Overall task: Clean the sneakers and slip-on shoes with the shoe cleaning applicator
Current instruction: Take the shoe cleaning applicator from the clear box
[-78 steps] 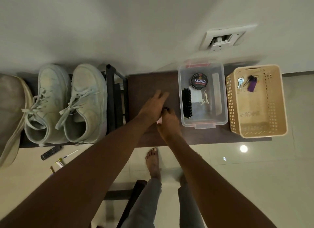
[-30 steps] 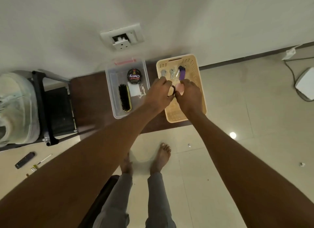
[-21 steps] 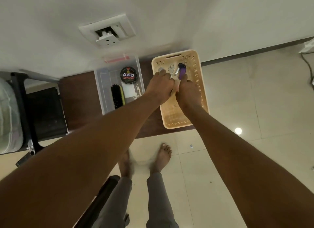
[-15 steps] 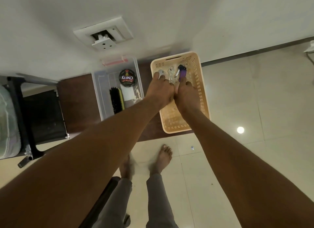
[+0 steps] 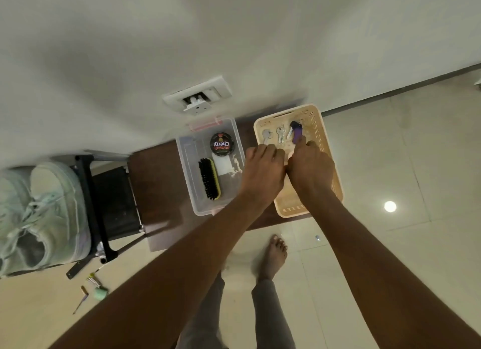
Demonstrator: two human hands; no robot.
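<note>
Both hands are curled, knuckles up, over the basket (image 5: 335, 192), side by side and touching. The left hand (image 5: 264, 166) and right hand (image 5: 309, 165) look closed around something small between them, of which only a pale pink sliver (image 5: 289, 155) shows at the gap. It is probably the applicator, but too little shows to be sure, or to tell which hand bears it. Its long axis is hidden under the fingers.

Taking the basket as landmark: the hands hang over its middle, and the keys (image 5: 279, 135) and a purple tag (image 5: 296, 134) lie at its far end, just beyond the fingertips. A clear box (image 5: 186, 166) stands just left of the basket on the same dark bench (image 5: 156, 179), with a polish tin (image 5: 222, 147) toward its far end and a brush (image 5: 209, 178) nearer.

The sneakers (image 5: 44, 213) lie well to the left of the basket, past the box and a black rack (image 5: 93, 205), at the frame's edge. No slip-on shoes show. So the shoes are leftward and slightly nearer the body than the grip, and the left hand is the closer one. Cleaning looks not yet begun. I judge the next move to be a long sideways carry, or a step left.
</note>
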